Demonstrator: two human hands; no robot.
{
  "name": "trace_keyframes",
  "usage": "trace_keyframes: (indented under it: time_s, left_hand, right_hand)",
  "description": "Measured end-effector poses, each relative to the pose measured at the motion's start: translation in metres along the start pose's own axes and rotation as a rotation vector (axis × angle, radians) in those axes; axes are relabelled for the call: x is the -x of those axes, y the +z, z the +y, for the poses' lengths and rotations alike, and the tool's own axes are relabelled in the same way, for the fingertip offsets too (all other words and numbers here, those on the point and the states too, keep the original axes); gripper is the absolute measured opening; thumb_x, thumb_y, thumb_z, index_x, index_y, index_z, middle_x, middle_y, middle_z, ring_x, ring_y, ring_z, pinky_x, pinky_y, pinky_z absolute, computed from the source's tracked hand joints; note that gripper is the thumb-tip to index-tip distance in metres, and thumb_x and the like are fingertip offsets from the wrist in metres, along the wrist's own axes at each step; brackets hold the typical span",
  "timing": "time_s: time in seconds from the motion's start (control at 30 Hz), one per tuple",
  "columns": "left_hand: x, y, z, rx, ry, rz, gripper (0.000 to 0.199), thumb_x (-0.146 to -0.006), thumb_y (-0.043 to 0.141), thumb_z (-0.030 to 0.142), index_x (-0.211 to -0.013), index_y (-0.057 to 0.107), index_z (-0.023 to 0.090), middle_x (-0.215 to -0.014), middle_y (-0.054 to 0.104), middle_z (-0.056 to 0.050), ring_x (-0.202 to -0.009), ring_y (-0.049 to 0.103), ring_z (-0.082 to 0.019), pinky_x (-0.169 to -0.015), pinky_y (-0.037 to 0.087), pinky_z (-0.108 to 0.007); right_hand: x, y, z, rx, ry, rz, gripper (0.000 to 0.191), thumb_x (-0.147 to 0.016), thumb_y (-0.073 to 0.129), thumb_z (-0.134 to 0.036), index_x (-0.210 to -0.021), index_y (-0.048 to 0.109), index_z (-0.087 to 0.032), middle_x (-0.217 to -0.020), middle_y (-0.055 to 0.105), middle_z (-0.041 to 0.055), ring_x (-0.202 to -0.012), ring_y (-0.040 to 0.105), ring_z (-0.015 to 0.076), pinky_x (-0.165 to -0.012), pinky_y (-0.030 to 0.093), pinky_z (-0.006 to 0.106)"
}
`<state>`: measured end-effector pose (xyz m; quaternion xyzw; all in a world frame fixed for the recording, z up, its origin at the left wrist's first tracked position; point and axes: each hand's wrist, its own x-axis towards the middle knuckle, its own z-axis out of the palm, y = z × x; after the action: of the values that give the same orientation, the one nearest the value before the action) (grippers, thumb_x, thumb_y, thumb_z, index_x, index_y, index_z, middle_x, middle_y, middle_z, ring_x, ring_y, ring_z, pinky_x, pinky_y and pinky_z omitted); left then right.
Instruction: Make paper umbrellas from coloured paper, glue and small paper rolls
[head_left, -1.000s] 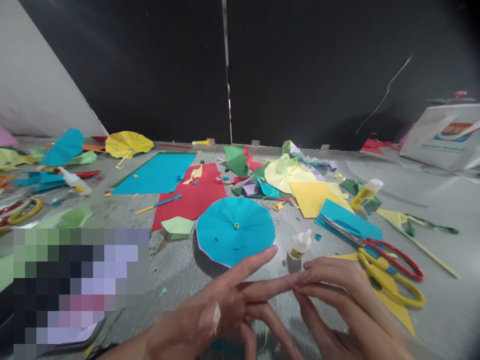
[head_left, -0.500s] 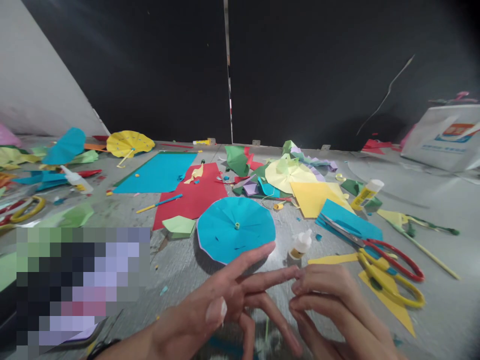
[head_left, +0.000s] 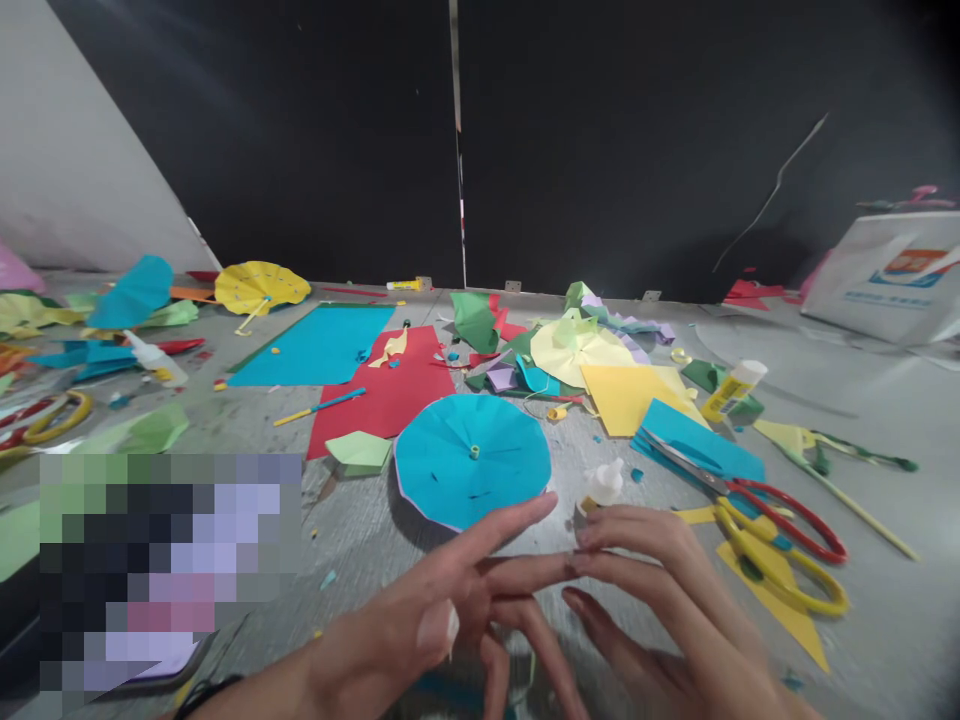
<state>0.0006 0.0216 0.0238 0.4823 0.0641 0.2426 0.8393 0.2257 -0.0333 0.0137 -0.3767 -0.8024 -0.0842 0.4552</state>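
My left hand (head_left: 457, 590) reaches in from the lower left with its fingers spread and nothing held in them. Whitish residue shows on its thumb tip. From the lower right, my right hand (head_left: 675, 600) touches the tip of one left finger; its own fingers are apart. Just beyond them lies a round blue folded-paper disc (head_left: 435, 455) with a small green paper ring (head_left: 474, 452) at its centre. A small white glue bottle (head_left: 607, 480) stands behind my right fingers, its base partly covered.
Red-and-yellow scissors (head_left: 784, 545) lie at right on blue and yellow paper. A glue stick (head_left: 735, 390) stands behind them. Red paper (head_left: 382, 400), a blue sheet (head_left: 315, 345) and many scraps cover the back. A pixelated patch hides the lower left. A dark wall (head_left: 600, 150) closes the far side.
My right fingers have shifted slightly left along the left finger and spread, with the thumb now apart. The right hand covers more of the glue bottle's base. Objects on the table stay put.
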Motion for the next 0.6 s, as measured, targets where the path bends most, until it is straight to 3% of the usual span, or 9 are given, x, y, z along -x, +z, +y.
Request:
trace_keyframes:
  time_s: [0.13, 0.23, 0.3, 0.37, 0.47, 0.6]
  left_hand:
    - [0.002, -0.002, -0.006, -0.026, -0.028, 0.000, 0.083, -0.083, 0.074, 0.069, -0.156, 0.044, 0.042, -0.149, 0.061, -0.007, -0.103, 0.076, -0.025, -0.055, 0.050, -0.015]
    - [0.002, -0.006, -0.012, -0.074, 0.004, -0.011, 0.068, -0.091, 0.072, 0.058, -0.153, 0.048, 0.040, -0.146, 0.062, -0.010, -0.099, 0.078, -0.023, -0.055, 0.053, -0.014]
    - [0.002, -0.007, -0.014, -0.158, -0.023, 0.099, 0.047, -0.094, 0.074, 0.045, -0.137, 0.063, 0.029, -0.129, 0.073, -0.012, -0.083, 0.079, -0.017, -0.053, 0.051, -0.012]
    - [0.001, -0.008, -0.015, -0.232, -0.078, 0.242, 0.028, -0.093, 0.077, 0.041, -0.106, 0.072, 0.017, -0.099, 0.080, -0.011, -0.063, 0.074, -0.011, -0.048, 0.045, -0.010]
    - [0.000, -0.008, -0.014, -0.258, -0.126, 0.335, 0.042, -0.091, 0.075, 0.052, -0.083, 0.066, 0.012, -0.077, 0.078, -0.010, -0.047, 0.064, -0.008, -0.042, 0.037, -0.012]
    - [0.000, -0.007, -0.012, -0.285, -0.144, 0.318, 0.055, -0.091, 0.066, 0.066, -0.085, 0.067, 0.012, -0.069, 0.075, -0.009, -0.044, 0.059, -0.008, -0.042, 0.035, -0.015]
  right_hand:
    - [0.002, 0.002, 0.001, -0.046, -0.028, 0.002, 0.020, -0.092, 0.062, 0.002, -0.101, 0.071, -0.013, -0.097, 0.074, 0.0087, -0.104, 0.072, 0.0203, -0.092, 0.062, 0.033]
    - [0.001, 0.001, 0.001, -0.084, -0.008, -0.009, 0.018, -0.094, 0.062, -0.001, -0.101, 0.071, -0.015, -0.096, 0.075, 0.0078, -0.101, 0.073, 0.0198, -0.090, 0.063, 0.033]
    - [0.000, 0.000, 0.001, -0.124, -0.003, -0.032, 0.016, -0.096, 0.061, -0.003, -0.102, 0.069, -0.015, -0.098, 0.075, 0.0078, -0.101, 0.073, 0.0182, -0.091, 0.063, 0.031]
    - [0.000, -0.003, 0.000, -0.155, -0.007, -0.079, 0.015, -0.098, 0.059, -0.005, -0.105, 0.069, -0.014, -0.099, 0.076, 0.0081, -0.099, 0.073, 0.0167, -0.090, 0.062, 0.029]
    - [0.000, -0.006, 0.000, -0.177, -0.017, -0.158, 0.019, -0.099, 0.056, -0.004, -0.110, 0.067, -0.014, -0.101, 0.078, 0.0080, -0.097, 0.074, 0.0160, -0.087, 0.063, 0.028]
    - [0.003, -0.002, 0.000, -0.202, -0.003, -0.159, 0.022, -0.097, 0.060, -0.004, -0.114, 0.062, -0.017, -0.091, 0.079, 0.0035, -0.082, 0.076, 0.0144, -0.080, 0.064, 0.027]
